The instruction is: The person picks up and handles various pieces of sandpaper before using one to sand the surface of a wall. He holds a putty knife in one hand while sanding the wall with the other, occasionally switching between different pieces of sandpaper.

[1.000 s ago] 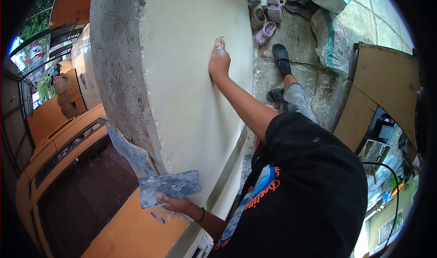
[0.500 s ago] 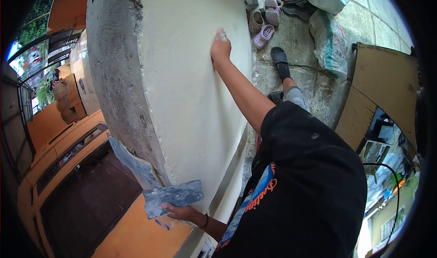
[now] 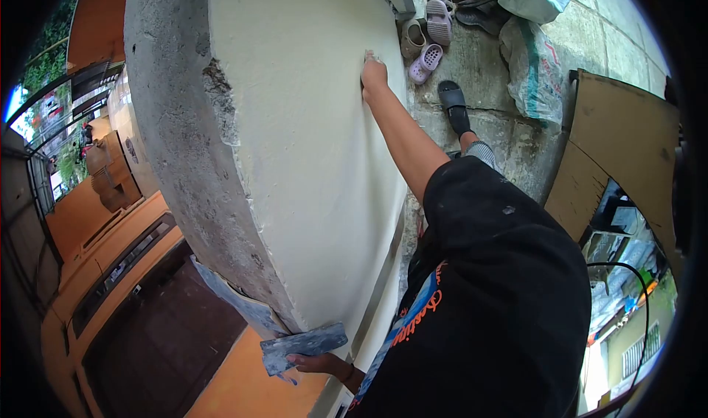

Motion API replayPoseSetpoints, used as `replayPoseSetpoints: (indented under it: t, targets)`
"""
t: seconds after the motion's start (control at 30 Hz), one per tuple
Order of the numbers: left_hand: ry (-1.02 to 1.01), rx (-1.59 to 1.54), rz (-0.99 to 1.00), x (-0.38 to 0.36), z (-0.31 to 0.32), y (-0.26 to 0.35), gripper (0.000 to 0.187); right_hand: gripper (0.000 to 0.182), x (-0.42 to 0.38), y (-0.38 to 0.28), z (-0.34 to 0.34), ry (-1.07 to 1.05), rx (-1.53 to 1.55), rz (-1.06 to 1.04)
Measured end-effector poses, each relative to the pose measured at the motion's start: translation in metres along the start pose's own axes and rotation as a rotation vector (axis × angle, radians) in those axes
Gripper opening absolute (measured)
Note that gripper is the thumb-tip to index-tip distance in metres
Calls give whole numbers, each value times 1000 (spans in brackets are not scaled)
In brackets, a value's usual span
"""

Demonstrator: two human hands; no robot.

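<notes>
Pressed to the cream wall [image 3: 310, 123], my right hand [image 3: 374, 73] is closed at the far end of my outstretched arm. What its fingers hold, if anything, is hidden or too small to make out. Low in the view, my left hand [image 3: 311, 363] grips a flat grey-blue board [image 3: 304, 346], smeared with pale marks. The thumb lies along the board's face, and a bit of clear plastic [image 3: 290, 377] hangs under it. The board sits close to the wall's lower corner, next to a grey-blue strip [image 3: 243, 296].
Rough grey concrete [image 3: 177, 116] with a chipped edge borders the cream wall. Several shoes [image 3: 424, 63] and a woven sack [image 3: 532, 71] lie on the concrete floor. Bent cardboard [image 3: 627, 123] stands at the right. A brown panel in an orange frame [image 3: 162, 329] is at lower left.
My right hand has moved slightly right and down along the wall. The board in my left hand has shifted right and down and tilted more edge-on. The whole view has moved a little.
</notes>
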State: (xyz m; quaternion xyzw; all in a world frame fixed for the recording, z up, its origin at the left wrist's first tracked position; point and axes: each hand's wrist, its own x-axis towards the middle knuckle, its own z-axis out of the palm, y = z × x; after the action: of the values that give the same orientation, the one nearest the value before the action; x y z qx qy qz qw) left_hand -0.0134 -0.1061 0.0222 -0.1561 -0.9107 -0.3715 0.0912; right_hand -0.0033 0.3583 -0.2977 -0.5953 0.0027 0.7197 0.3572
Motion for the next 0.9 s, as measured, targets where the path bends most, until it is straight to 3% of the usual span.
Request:
replayPoseSetpoints:
  t: [0.03,0.07,0.2,0.27,0.4,0.47,0.53,0.63,0.7,0.77,0.83,0.9]
  targets:
    - [-18,17,-20,3,-8,-16,62,44,6,-15,4,42,155,187]
    - [-24,5,-19,1,-15,-27,62,43,4,-6,11,64,-6,61]
    - [60,213,69,-6,-36,-64,63,42,-56,4,1,25,-62,-179]
    - [108,305,115,-9,-43,-78,63,40,-32,12,-7,48,-127,-118]
    - [161,480,193,-8,-39,-85,64,39,145,66,-32,97,-84,33]
    - [139,465,172,0,-15,-70,64,37,170,67,-34,316,11,104]
    - [122,469,141,1,-2,-46,64,42,139,74,-43,195,-63,88]
    - [104,465,92,0,17,-16,64,54,38,80,-55,89,-354,-191]
    - [101,456,63,-2,27,0,64,50,54,91,-49,211,-364,-424]
    - [96,438,48,0,37,10,64,49,96,61,-48,185,-422,-5]
    - [80,428,33,4,38,22,65,50,184,93,-63,135,-71,-1]
    - [56,392,13,12,50,26,65,50,171,72,-44,201,-135,-4]
